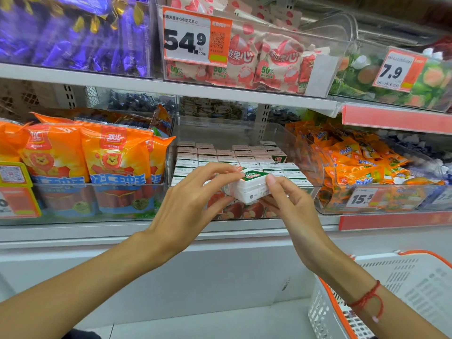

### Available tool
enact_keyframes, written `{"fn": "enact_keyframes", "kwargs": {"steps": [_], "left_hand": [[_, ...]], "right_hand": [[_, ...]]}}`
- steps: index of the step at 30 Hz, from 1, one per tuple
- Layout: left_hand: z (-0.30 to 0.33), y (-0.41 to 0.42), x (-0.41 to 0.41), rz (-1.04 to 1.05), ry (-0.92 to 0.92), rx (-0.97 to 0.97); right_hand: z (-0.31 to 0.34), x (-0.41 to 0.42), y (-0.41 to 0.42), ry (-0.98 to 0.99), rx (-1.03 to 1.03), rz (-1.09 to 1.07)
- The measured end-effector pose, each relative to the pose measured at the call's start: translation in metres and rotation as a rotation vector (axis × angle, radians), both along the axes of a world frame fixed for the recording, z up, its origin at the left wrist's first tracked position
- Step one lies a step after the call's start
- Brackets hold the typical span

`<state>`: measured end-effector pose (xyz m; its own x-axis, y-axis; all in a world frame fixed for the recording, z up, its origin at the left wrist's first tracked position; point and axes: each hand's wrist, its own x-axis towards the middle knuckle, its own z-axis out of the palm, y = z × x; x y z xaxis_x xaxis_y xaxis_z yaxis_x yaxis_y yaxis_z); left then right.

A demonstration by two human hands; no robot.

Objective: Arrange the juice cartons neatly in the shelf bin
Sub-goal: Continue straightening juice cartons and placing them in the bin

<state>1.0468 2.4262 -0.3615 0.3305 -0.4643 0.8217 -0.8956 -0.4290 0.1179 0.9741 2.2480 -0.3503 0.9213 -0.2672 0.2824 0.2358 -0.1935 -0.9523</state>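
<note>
Overhead, a grey metal shelf [171, 86] carries clear bins of purple-wrapped sweets [73, 33] and pink-and-white snack packets [264, 59], with a white and orange price card reading 54.9 [195, 40] clipped in front. Below it, large orange bags printed with a lion [85, 155] fill the left side, and smaller orange packets [354, 157] fill the right. Between them sits the clear plastic shelf bin [313, 162], its floor packed with rows of small white-topped juice cartons [220, 155] standing upright. At lower right is a white plastic shopping basket with orange rim [403, 285]. Just above the bin's front edge, both hands hold one small white and green juice carton [252, 185], tilted: the left hand [193, 199] pinches its left end between thumb and fingers, and the right hand [291, 204] grips its right end. A thin red string bracelet [367, 297] circles the right wrist.
</note>
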Motion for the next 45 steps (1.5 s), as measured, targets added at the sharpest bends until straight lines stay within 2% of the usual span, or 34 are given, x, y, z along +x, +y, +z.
{"fn": "enact_keyframes", "kwargs": {"steps": [3,5,7,10,13,15,19,22,25,29,36,39,42,45], "left_hand": [[-0.003,-0.001,-0.001,-0.013,0.007,0.033],[-0.003,0.000,-0.001,-0.031,0.079,0.035],[-0.001,0.000,-0.003,-0.071,0.271,-0.046],[0.006,-0.003,-0.007,-0.183,0.694,-0.281],[0.011,-0.003,-0.003,-0.291,1.090,-0.504],[0.012,0.001,0.000,-0.329,1.287,-0.568],[0.015,0.009,0.005,-0.367,1.568,-0.634],[0.015,0.011,0.007,-0.349,1.714,-0.604],[0.012,0.012,0.005,-0.295,1.761,-0.516],[0.010,0.010,0.002,-0.228,1.775,-0.442],[0.010,0.007,0.000,-0.248,1.824,-0.429],[0.012,0.006,-0.002,-0.320,1.799,-0.488],[0.017,0.004,-0.003,-0.419,1.711,-0.583],[0.021,0.003,-0.004,-0.382,1.442,-0.606]], "right_hand": [[-0.001,-0.001,0.000,-0.001,-0.002,-0.003],[-0.004,-0.001,-0.001,0.003,-0.008,-0.001],[-0.005,-0.001,-0.002,-0.016,-0.031,0.021],[-0.005,-0.001,-0.001,-0.041,-0.100,0.073],[-0.007,-0.003,0.000,-0.049,-0.297,0.106],[-0.010,-0.004,0.002,-0.044,-0.414,0.113],[-0.006,-0.001,0.005,-0.065,-0.274,0.119],[-0.001,0.000,0.009,-0.099,-0.141,0.113],[0.000,0.001,0.010,-0.104,-0.043,0.076],[0.001,0.005,0.009,0.017,0.028,0.023],[0.001,0.006,0.005,0.088,0.040,0.018],[0.002,0.004,0.002,0.081,0.022,0.047],[0.004,0.002,-0.003,0.066,0.033,0.132],[0.007,0.001,-0.003,0.091,0.091,0.228]]}}
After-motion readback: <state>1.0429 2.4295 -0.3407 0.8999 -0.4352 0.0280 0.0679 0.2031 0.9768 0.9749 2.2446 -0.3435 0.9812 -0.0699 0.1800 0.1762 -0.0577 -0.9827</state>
